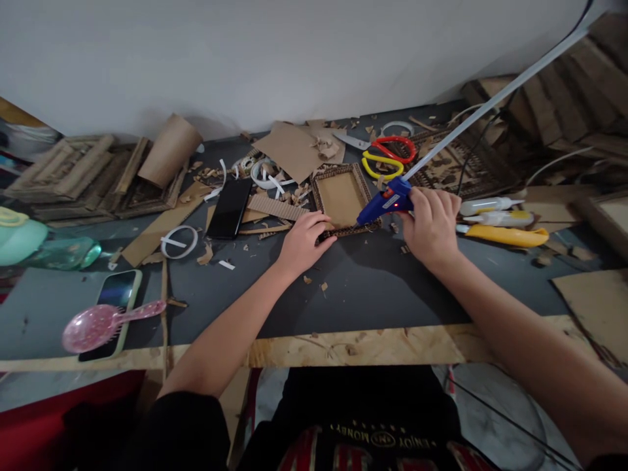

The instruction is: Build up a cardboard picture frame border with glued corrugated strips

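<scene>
My right hand (pixel 430 226) grips a blue glue gun (pixel 385 201), whose nozzle points down-left at the lower right edge of a small cardboard picture frame (pixel 342 196). My left hand (pixel 305 241) rests on the frame's lower left corner, fingers pressing its bottom edge against the dark table top (pixel 373 281). A white glue stick (pixel 490 101) runs from the back of the gun up to the right.
Red and yellow scissors (pixel 388 157) lie behind the frame. A black phone (pixel 229 208), tape rings and cardboard scraps lie at left. A second phone (pixel 112 307) with a pink brush (pixel 105 322) sits near the front left edge. A yellow cutter (pixel 507 235) lies at right.
</scene>
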`<state>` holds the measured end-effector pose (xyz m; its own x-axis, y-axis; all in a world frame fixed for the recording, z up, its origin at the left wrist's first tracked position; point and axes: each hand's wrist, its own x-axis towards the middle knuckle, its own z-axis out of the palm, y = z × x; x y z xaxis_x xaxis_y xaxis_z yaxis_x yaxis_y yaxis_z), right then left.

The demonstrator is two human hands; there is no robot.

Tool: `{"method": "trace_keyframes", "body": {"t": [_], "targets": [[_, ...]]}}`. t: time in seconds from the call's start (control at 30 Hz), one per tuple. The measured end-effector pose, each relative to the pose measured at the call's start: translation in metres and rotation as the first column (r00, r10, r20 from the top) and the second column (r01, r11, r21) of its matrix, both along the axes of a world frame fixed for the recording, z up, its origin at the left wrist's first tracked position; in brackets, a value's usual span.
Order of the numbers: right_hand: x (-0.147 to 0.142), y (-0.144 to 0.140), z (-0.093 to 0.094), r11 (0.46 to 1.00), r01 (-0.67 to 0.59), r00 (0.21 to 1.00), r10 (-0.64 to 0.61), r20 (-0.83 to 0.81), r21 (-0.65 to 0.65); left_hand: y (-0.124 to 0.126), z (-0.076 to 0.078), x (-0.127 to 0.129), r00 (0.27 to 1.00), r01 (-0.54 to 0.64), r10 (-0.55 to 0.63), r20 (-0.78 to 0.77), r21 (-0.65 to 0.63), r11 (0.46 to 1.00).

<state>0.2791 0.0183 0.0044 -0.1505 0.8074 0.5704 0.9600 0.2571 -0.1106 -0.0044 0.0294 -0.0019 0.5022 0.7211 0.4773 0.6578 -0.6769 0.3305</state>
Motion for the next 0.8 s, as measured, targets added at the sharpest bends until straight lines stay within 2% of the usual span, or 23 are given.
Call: {"method": "trace_keyframes", "body": {"t": [0.3,0.8], "targets": [[0.001,-0.002,0.003,0.999,-0.027,1.0,0.027,0.009,0.026,0.0,0.002,0.0,1.0,0.002,-0.003,-0.026,-0.035,0.999],[0.011,0.002,0.0,0.999,-0.01,1.0,0.009,0.018,0.054,-0.001,0.002,0.0,1.0,0.013,-0.013,-0.005,-0.003,1.0]]}}
